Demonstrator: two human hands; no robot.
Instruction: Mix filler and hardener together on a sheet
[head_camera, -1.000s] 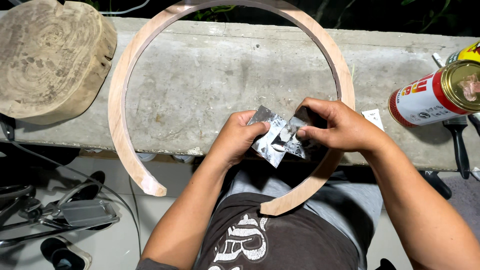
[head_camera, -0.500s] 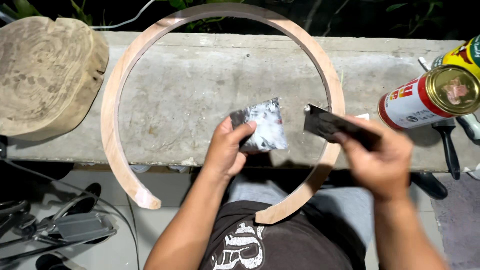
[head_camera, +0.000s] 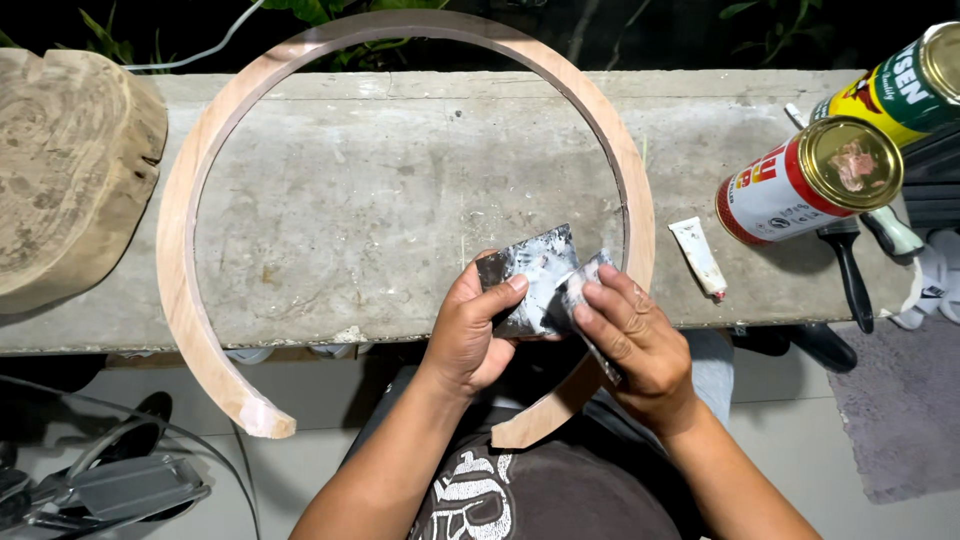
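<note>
**Two hands work a smeared card at the near edge of the ring**

The left hand (head_camera: 470, 335) grips a dark card (head_camera: 528, 272) smeared with pale paste, thumb on its face and fingers curled beneath, holding it fairly flat so the paste faces up. The right hand (head_camera: 632, 345) is closed on a thin scraper (head_camera: 583, 287), its fingers pressing the blade's tip against the card's right side, seemingly to work the paste. Both are held above the near rim of the tabletop (head_camera: 400, 200), just inside the right arc of the wooden ring (head_camera: 180, 250).

The ring lies flat with its open ends overhanging the near edge, one end to the left and the other under the right hand's wrist, so the gap sits before the person. Inside the ring the tabletop leaves room to move. A wood slab (head_camera: 70, 170) sits at far left. To the right, a small tube (head_camera: 698, 255) lies just outside the ring, and two cans (head_camera: 815, 180) lie on their sides beyond it, crowding that side.
</note>
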